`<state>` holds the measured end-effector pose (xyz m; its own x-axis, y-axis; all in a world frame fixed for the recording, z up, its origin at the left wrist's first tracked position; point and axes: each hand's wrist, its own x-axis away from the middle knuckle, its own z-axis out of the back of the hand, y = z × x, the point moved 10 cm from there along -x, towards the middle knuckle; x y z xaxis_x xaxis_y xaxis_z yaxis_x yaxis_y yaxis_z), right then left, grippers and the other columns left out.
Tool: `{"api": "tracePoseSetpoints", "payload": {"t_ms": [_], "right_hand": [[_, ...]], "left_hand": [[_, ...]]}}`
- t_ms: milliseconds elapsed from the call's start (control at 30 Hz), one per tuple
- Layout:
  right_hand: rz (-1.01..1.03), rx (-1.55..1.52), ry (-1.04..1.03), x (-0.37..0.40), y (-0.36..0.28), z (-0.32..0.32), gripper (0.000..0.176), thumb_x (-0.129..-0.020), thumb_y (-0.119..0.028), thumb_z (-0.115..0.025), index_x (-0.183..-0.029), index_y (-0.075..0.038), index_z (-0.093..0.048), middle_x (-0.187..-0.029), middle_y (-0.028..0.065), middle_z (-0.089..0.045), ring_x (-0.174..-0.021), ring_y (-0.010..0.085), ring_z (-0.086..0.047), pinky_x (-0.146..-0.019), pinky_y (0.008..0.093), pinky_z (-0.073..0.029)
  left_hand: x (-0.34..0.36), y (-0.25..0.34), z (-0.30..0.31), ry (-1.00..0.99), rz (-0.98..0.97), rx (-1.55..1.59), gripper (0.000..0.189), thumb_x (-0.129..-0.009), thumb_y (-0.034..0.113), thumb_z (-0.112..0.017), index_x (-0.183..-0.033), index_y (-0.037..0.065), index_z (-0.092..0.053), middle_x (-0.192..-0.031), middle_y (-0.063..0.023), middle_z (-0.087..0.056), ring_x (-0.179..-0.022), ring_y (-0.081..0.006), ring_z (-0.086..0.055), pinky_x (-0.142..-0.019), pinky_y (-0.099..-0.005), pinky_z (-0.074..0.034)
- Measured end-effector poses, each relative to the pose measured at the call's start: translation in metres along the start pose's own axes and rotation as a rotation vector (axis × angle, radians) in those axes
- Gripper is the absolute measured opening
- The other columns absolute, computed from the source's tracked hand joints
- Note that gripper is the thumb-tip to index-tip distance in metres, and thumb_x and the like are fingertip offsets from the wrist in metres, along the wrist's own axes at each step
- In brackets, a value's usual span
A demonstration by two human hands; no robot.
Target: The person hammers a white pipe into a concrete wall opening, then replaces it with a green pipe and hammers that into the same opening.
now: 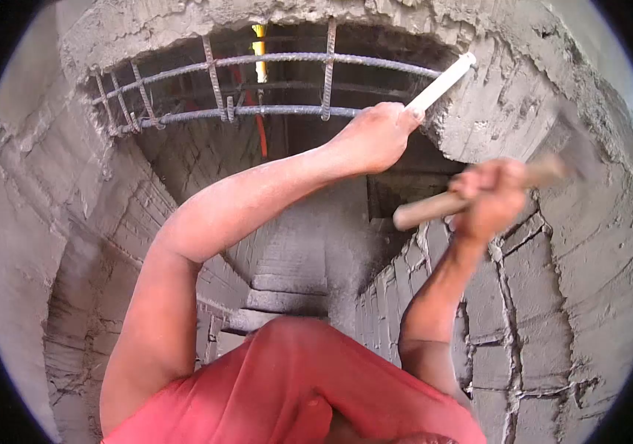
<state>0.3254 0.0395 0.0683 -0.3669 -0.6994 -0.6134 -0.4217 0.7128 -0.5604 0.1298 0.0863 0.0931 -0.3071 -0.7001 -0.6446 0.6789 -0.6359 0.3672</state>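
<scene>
Rough grey concrete (583, 244) is broken open, and rusted rebar (272, 59) is exposed across the hole. A pale chisel (442, 83) is gripped by the left hand (376, 137) against the broken edge. A blurred wooden-handled hammer (424, 211) is clenched in the right hand (490, 196).

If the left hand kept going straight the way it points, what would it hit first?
Probably the rough concrete edge up to the right: the chisel in the left hand seems to touch it with its tip, though depth is unclear.
</scene>
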Motion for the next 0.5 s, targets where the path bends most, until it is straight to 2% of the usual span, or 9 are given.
{"api": "tracePoseSetpoints", "payload": {"t_ms": [67, 133, 167, 200, 233, 267, 300, 433, 500], "right_hand": [[0.816, 0.389, 0.061, 0.012, -0.101, 0.012, 0.016, -0.096, -0.021, -0.059, -0.091, -0.007, -0.052, -0.065, 0.0018, -0.049, -0.056, 0.0145, -0.053, -0.059, 0.0381, -0.054], [0.774, -0.332, 0.024, -0.021, -0.132, 0.096, 0.017, -0.086, -0.014, -0.062, -0.098, -0.005, -0.054, -0.071, 0.0044, -0.054, -0.066, 0.0168, -0.059, -0.072, 0.0402, -0.055], [0.807, -0.434, 0.034, -0.022, -0.129, 0.103, 0.015, -0.089, -0.014, -0.061, -0.096, -0.004, -0.054, -0.069, 0.0049, -0.054, -0.063, 0.0172, -0.058, -0.068, 0.0386, -0.054], [0.868, -0.182, 0.085, -0.016, -0.104, 0.088, 0.014, -0.091, -0.015, -0.061, -0.095, -0.003, -0.054, -0.067, 0.0053, -0.053, -0.059, 0.0177, -0.057, -0.064, 0.0371, -0.054], [1.023, 0.465, 0.135, 0.004, -0.067, 0.056, 0.014, -0.093, -0.015, -0.06, -0.093, -0.003, -0.054, -0.064, 0.0058, -0.053, -0.056, 0.0181, -0.056, -0.059, 0.0355, -0.053], [0.846, 0.681, 0.012, 0.005, -0.007, 0.022, 0.016, -0.096, -0.016, -0.059, -0.092, -0.002, -0.053, -0.062, 0.0063, -0.052, -0.053, 0.0185, -0.056, -0.055, 0.0339, -0.052], [-0.042, 0.273, -0.139, -0.004, 0.084, -0.009, 0.018, -0.098, -0.017, -0.058, -0.09, -0.001, -0.053, -0.06, 0.0068, -0.052, -0.05, 0.0189, -0.055, -0.051, 0.0323, -0.052], [-0.106, 0.019, 0.004, 0.006, 0.029, 0.003, 0.027, -0.101, -0.022, -0.05, -0.081, -0.005, -0.052, -0.058, 0.0052, -0.05, -0.043, 0.0156, -0.048, -0.044, 0.0311, -0.048], [0.326, -0.098, 0.277, -0.003, -0.049, 0.04, 0.033, -0.101, -0.029, -0.046, -0.075, -0.009, -0.051, -0.059, 0.005, -0.051, -0.047, 0.0155, -0.051, -0.046, 0.0319, -0.049]], "left_hand": [[0.002, -0.001, 0.0, -0.022, 0.045, 0.018, 0.033, -0.105, 0.022, -0.041, -0.093, -0.004, -0.056, -0.083, -0.0273, -0.059, -0.082, -0.0471, -0.059, -0.071, -0.0527, -0.047], [0.003, -0.002, 0.001, -0.079, 0.136, 0.041, 0.032, -0.105, 0.022, -0.041, -0.094, -0.004, -0.056, -0.085, -0.027, -0.059, -0.084, -0.0472, -0.059, -0.072, -0.0536, -0.046], [0.001, -0.007, 0.001, -0.075, 0.141, 0.041, 0.032, -0.105, 0.022, -0.041, -0.094, -0.004, -0.056, -0.085, -0.027, -0.059, -0.084, -0.0472, -0.059, -0.072, -0.0536, -0.046], [0.001, -0.007, -0.001, -0.056, 0.108, 0.029, 0.033, -0.105, 0.023, -0.041, -0.094, -0.004, -0.056, -0.086, -0.027, -0.059, -0.085, -0.047, -0.059, -0.073, -0.0538, -0.047], [0.002, -0.004, -0.004, -0.037, 0.072, 0.018, 0.033, -0.104, 0.023, -0.042, -0.095, -0.004, -0.056, -0.087, -0.0271, -0.059, -0.085, -0.0469, -0.059, -0.073, -0.0539, -0.047], [0.002, -0.002, -0.006, -0.053, 0.053, -0.015, 0.032, -0.104, 0.022, -0.041, -0.094, -0.004, -0.057, -0.088, -0.0267, -0.059, -0.086, -0.0465, -0.06, -0.075, -0.0537, -0.048], [0.006, -0.002, -0.008, -0.06, 0.057, -0.018, 0.032, -0.104, 0.022, -0.041, -0.094, -0.004, -0.057, -0.088, -0.0267, -0.059, -0.086, -0.0465, -0.06, -0.075, -0.0537, -0.048], [0.002, 0.006, -0.009, -0.053, -0.03, -0.073, 0.023, -0.1, 0.013, -0.043, -0.096, -0.005, -0.058, -0.086, -0.0261, -0.059, -0.085, -0.0431, -0.062, -0.075, -0.052, -0.05], [0.001, -0.002, -0.016, -0.06, 0.007, -0.016, 0.023, -0.099, 0.011, -0.042, -0.094, -0.005, -0.057, -0.084, -0.0253, -0.059, -0.083, -0.0433, -0.061, -0.074, -0.0513, -0.049]]}}
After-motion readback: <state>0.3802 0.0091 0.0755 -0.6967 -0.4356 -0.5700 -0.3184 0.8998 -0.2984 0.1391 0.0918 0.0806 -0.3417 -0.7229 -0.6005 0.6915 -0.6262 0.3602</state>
